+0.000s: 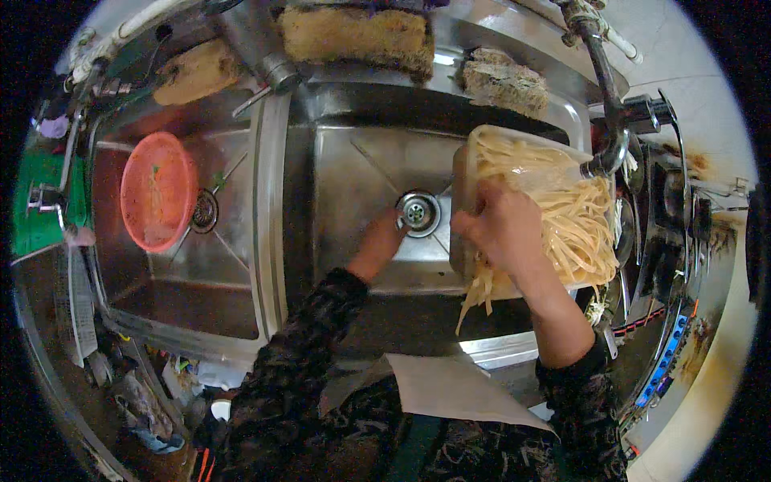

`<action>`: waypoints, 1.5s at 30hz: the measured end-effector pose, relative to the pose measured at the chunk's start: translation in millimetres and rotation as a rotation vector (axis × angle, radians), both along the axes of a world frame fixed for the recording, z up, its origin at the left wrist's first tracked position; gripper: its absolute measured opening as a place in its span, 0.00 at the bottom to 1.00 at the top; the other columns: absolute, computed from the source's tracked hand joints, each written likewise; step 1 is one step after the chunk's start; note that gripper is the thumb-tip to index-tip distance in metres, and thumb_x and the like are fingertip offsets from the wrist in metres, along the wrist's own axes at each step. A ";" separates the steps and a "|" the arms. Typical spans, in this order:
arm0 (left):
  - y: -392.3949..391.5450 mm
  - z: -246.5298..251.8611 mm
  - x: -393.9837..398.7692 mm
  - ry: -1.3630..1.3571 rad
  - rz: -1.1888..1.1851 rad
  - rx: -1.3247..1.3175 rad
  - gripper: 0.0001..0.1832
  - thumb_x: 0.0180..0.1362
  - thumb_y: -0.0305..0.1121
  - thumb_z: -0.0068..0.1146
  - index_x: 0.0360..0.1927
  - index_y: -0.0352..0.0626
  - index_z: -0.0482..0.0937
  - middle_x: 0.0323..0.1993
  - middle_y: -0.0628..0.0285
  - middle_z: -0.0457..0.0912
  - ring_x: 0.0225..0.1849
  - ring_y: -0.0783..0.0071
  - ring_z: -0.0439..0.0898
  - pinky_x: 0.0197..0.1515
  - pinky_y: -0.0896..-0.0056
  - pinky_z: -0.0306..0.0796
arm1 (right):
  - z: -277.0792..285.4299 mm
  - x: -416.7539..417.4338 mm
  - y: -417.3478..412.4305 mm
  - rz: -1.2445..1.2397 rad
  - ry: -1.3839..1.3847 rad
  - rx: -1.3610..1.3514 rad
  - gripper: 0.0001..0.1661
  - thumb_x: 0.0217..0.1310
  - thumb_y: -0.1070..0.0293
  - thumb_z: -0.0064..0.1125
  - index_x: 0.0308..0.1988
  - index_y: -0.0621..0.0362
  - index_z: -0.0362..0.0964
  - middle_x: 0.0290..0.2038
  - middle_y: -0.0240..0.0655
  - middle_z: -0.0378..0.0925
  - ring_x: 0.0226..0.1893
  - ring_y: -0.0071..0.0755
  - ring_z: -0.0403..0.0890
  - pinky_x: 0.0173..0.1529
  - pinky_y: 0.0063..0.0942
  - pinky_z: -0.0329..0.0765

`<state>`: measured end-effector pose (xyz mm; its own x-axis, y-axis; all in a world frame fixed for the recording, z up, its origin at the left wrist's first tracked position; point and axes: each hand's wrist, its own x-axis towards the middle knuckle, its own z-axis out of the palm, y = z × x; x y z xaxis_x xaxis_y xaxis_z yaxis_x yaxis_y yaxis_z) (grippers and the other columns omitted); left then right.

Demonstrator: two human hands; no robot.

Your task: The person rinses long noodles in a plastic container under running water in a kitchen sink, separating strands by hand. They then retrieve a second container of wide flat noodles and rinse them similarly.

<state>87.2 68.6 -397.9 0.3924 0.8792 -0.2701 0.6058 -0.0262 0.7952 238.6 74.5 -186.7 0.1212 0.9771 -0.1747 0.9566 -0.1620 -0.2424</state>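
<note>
My left hand (380, 241) reaches down into the right sink basin, its fingertips at the rim of the metal drain strainer (417, 211). Whether those fingers grip the strainer or only touch it is unclear. Bits of green lie in the strainer. My right hand (509, 226) holds the left rim of a translucent plastic tub (460, 181), thumb outside and fingers over the edge. Wide, flat pale noodles (575, 232) fill the tub, with water among them. Several noodle strands (477, 295) hang over its near left corner.
A metal faucet (611, 144) projects over the tub's right side. In the left basin sits a red plastic colander or basin (159, 193) beside another drain (203, 211). A steel divider (271, 199) separates the basins. Rough brown blocks (358, 36) line the back ledge.
</note>
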 end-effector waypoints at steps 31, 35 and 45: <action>-9.7 -131.6 92.0 0.282 -0.516 0.399 0.07 0.46 0.29 0.47 0.28 0.39 0.74 0.27 0.51 0.76 0.29 0.55 0.75 0.33 0.57 0.69 | 1.8 16.1 -1.9 -0.006 0.066 -0.017 0.14 0.32 0.61 0.59 0.18 0.57 0.65 0.19 0.39 0.69 0.22 0.46 0.72 0.28 0.40 0.70; -2.8 -127.9 86.6 0.290 -0.457 0.332 0.07 0.45 0.29 0.48 0.27 0.38 0.73 0.27 0.50 0.76 0.29 0.53 0.75 0.33 0.56 0.69 | -2.4 9.9 -1.4 0.038 0.053 0.028 0.15 0.32 0.60 0.59 0.18 0.58 0.65 0.19 0.40 0.70 0.22 0.46 0.73 0.28 0.39 0.70; 61.2 103.3 -47.8 -0.281 0.291 0.162 0.10 0.43 0.28 0.54 0.32 0.39 0.71 0.23 0.55 0.74 0.28 0.68 0.74 0.34 0.68 0.69 | 3.6 2.8 -11.1 -0.105 -0.084 -0.181 0.21 0.33 0.54 0.62 0.27 0.56 0.68 0.21 0.41 0.72 0.24 0.45 0.74 0.28 0.40 0.71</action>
